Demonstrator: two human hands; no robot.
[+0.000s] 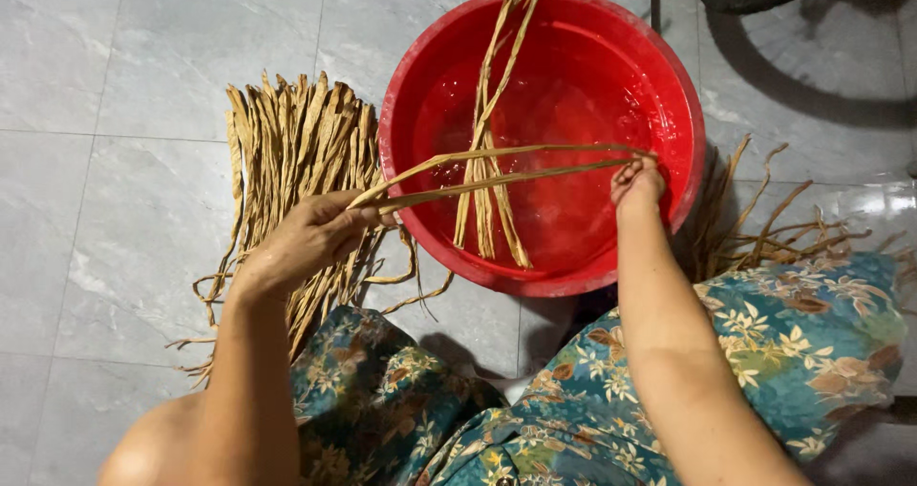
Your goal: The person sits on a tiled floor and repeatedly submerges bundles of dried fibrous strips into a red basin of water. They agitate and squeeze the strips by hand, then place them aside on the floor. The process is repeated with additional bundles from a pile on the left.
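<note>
— Two strips (497, 166) between your hands? Where are they?

— Two or so, long dried leaf strips, stretched flat across the red basin (669, 75) just above the water. My left hand (306, 243) pinches their near ends at the basin's left rim, fingers closed around them. My right hand (637, 180) pinches the far ends at the right rim, fingertips bunched tight.

— How do they handle?

— Light, I'd judge, and fairly stiff while dry; they hold a nearly straight line between my hands. Wet, probably limp and slick, so the ends are the place to grip.

— And the others?

— Several soaking strips (487, 190) stand in the basin, leaning over its far rim. One dry bundle (296, 147) lies on the tiled floor (115, 209) beside my left hand, with loose pieces (774, 223) right of the basin.
</note>
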